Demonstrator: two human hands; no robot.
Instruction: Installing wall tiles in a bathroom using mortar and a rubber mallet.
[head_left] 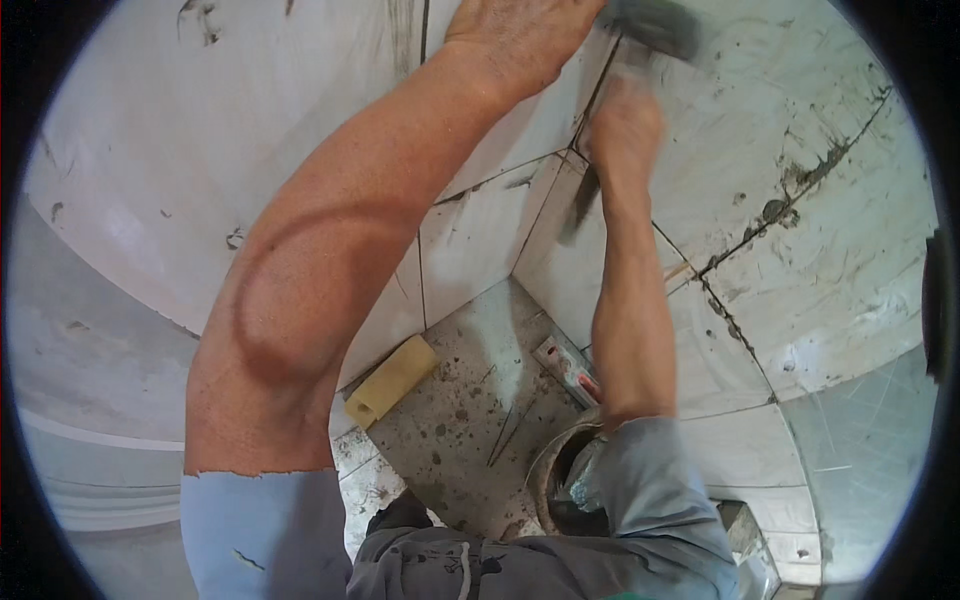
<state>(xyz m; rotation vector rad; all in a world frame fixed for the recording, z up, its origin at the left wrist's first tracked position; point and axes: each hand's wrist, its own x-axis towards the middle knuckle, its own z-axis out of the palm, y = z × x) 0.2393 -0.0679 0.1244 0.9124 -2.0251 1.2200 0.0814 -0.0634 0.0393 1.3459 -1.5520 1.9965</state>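
Note:
My right hand (628, 120), smeared by motion, grips a rubber mallet. The mallet's dark head (660, 28) is up near the top edge, and its handle (580, 205) sticks out below my fist. Close to the mallet head, my left hand (520, 45) is against the pale wall tiles (320, 70). Most of its fingers are cut off by the top edge, so their pose is hidden. Both hands are by the corner where two tiled walls meet, with dark joints (600, 85) running between the tiles.
On the dirty floor (455, 390) below lie a yellow sponge-like block (393, 382) and a white and red object (568, 370) along the right wall. A round bucket (545, 480) stands beside my legs, partly hidden by my right sleeve. Mortar smears mark the right wall (780, 215).

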